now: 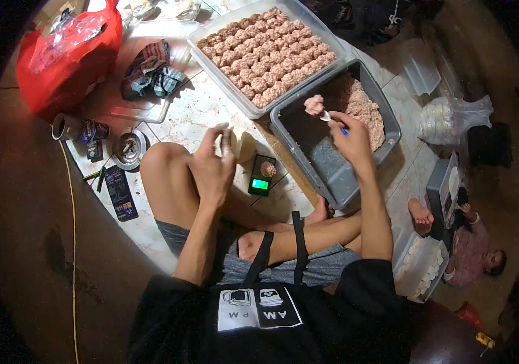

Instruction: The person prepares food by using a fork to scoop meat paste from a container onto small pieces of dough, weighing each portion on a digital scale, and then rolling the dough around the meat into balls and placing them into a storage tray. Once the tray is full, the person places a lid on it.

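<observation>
In my right hand (350,141) is a spoon (326,116) with a blue handle, carrying a lump of pink minced meat (314,105) above a grey tub (281,124). More meat mixture (361,109) fills the tub's far right side. My left hand (216,161), raised over my left knee, is closed around a pale, thin piece like a dough wrapper (219,144), partly hidden by the fingers. Beside it stands a pale yellow round thing (245,147). A small black scale (259,185) with a lit green display bears one meat-filled dumpling (268,168).
A clear container (247,112) holds rows of dumplings at the back. To the left are a red bag (68,60), cloth (153,70), a cup (66,127), an ashtray (131,148) and a phone (120,193). A child (475,252) sits at the right near a tray (420,267) of white pieces.
</observation>
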